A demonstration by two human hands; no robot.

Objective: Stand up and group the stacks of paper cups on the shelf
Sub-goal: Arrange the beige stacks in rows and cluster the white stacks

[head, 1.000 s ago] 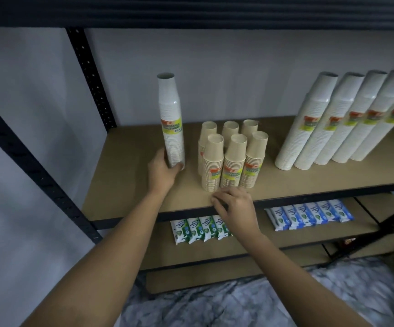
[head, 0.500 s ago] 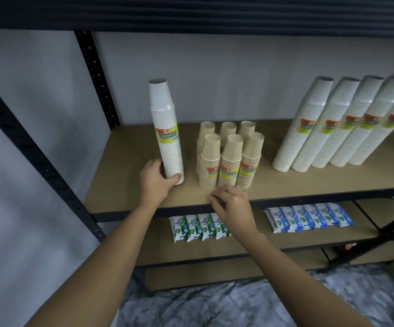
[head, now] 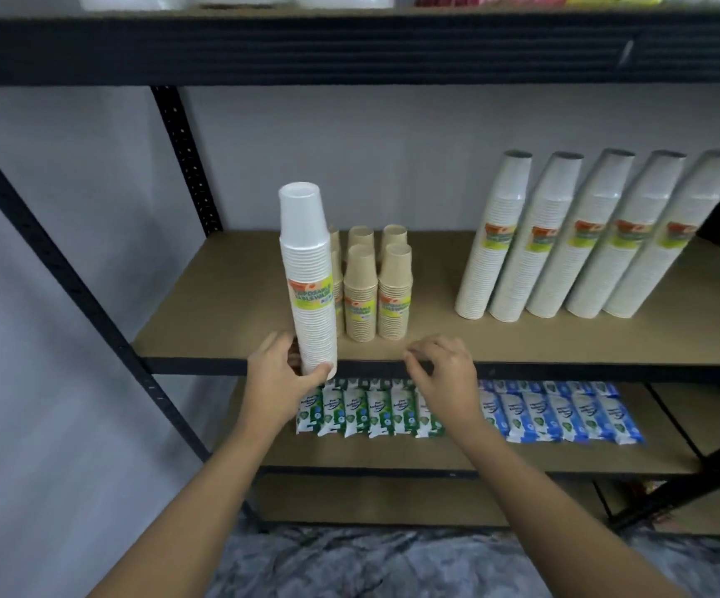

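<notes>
My left hand (head: pixel 278 381) gripped the tall white stack of cups (head: pixel 310 287) at its base, thumb in front and fingers curled round the far side. The stack stood upright at the front edge of the shelf (head: pixel 220 304); I could not tell whether its base rested on the board. Just behind it and to its right stood the brown cup stacks (head: pixel 377 291), short and close together, one partly hidden by the white stack. Well apart on the right, five white stacks (head: pixel 587 239) leaned in a row. My right hand (head: pixel 444 377) hung at the shelf's front lip, fingers loosely curled, holding nothing. On the lower shelf (head: pixel 522 455) lay green packets (head: pixel 371 412) and blue packets (head: pixel 561 418) in rows.
</notes>
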